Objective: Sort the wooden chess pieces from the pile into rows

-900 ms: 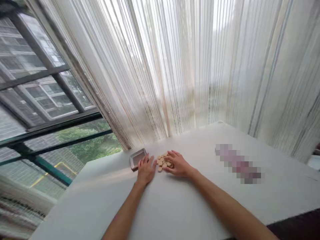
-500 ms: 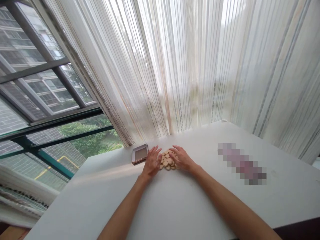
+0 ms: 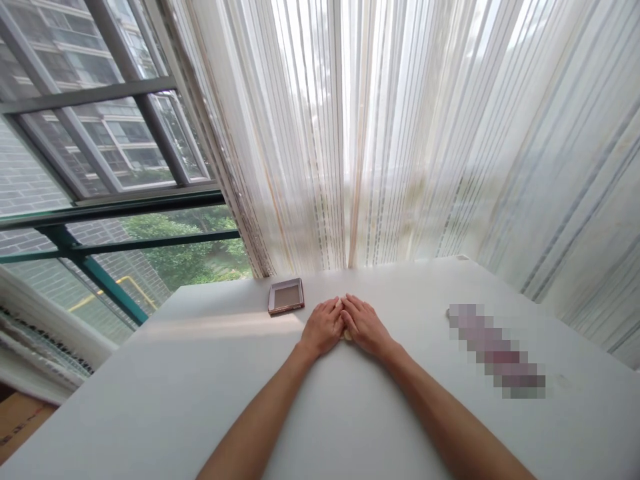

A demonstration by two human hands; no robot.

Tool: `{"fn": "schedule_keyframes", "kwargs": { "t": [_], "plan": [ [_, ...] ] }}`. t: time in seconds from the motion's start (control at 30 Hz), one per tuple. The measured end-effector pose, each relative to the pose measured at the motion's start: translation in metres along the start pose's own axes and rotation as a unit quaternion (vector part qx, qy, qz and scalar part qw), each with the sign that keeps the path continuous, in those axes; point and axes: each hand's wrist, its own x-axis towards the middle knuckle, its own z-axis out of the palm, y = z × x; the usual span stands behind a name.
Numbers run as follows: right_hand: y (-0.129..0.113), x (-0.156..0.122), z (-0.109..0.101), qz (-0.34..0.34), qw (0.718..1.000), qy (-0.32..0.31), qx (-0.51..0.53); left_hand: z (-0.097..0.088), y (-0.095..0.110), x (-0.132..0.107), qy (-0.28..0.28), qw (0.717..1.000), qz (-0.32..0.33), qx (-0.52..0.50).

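Both hands lie side by side on the white table point(image 3: 190, 380), cupped over a pile of small round tan discs. My left hand point(image 3: 323, 325) and my right hand point(image 3: 366, 325) touch at the fingertips and thumbs, fingers curved and closed over the pile. Only a sliver of the discs point(image 3: 346, 335) shows between the hands. A small square tray point(image 3: 286, 296) with a dark frame and brown inside lies just left of my left hand, not touched.
A blurred pinkish strip point(image 3: 495, 350) lies on the table to the right. Sheer striped curtains point(image 3: 390, 133) hang along the table's far edge. A window with dark bars point(image 3: 110, 200) stands at the left, past the table's left edge.
The hands have closed together over the disc pile, which was showing between them before and is now almost fully covered. The view has swung to the left and up.
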Motion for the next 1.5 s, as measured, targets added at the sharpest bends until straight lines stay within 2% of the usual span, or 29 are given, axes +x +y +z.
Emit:
{"fn": "schedule_keyframes", "kwargs": {
  "t": [0.17, 0.37, 0.5, 0.67, 0.77, 0.83, 0.9, 0.97, 1.03, 1.1, 1.17, 1.27, 1.5],
  "plan": [
    [-0.002, -0.001, 0.001, -0.006, 0.998, -0.053, -0.037, 0.004, 0.002, -0.003, 0.01, 0.999, -0.028, 0.012],
    [0.0, 0.0, 0.004, -0.004, 0.998, -0.057, -0.04, 0.003, 0.005, -0.003, 0.009, 0.999, -0.044, 0.016],
    [0.005, 0.0, 0.007, -0.007, 0.999, -0.019, -0.024, 0.001, 0.006, -0.004, 0.018, 0.999, -0.047, 0.013],
    [0.012, 0.001, -0.001, 0.007, 0.996, 0.072, 0.046, -0.001, 0.006, -0.005, 0.046, 0.997, -0.058, 0.0],
    [-0.001, -0.004, -0.018, 0.007, 0.993, 0.101, 0.058, -0.002, 0.006, -0.006, 0.056, 0.996, -0.064, -0.016],
    [-0.021, -0.017, -0.03, -0.028, 0.993, 0.102, 0.056, -0.001, 0.005, -0.006, 0.055, 0.996, -0.065, -0.032],
    [-0.046, -0.037, -0.042, -0.085, 0.992, 0.067, 0.064, -0.001, 0.004, -0.006, 0.053, 0.995, -0.073, -0.051],
    [-0.071, -0.061, -0.052, -0.168, 0.983, -0.027, 0.073, 0.0, 0.002, -0.006, 0.061, 0.991, -0.09, -0.072],
    [-0.089, -0.081, -0.061, -0.24, 0.954, -0.163, 0.08, 0.001, 0.001, -0.005, 0.073, 0.987, -0.106, -0.093],
    [-0.095, -0.092, -0.067, -0.237, 0.935, -0.248, 0.088, 0.0, 0.0, -0.005, 0.081, 0.984, -0.116, -0.108],
    [-0.089, -0.094, -0.072, -0.203, 0.936, -0.274, 0.086, -0.001, 0.0, -0.006, 0.082, 0.983, -0.117, -0.115],
    [-0.063, -0.09, -0.076, -0.151, 0.949, -0.272, 0.049, -0.004, 0.003, -0.009, 0.078, 0.985, -0.104, -0.114],
    [0.003, -0.098, -0.078, -0.062, 0.977, -0.201, -0.037, -0.006, 0.009, -0.012, 0.049, 0.994, -0.061, -0.083]
  ]
}}
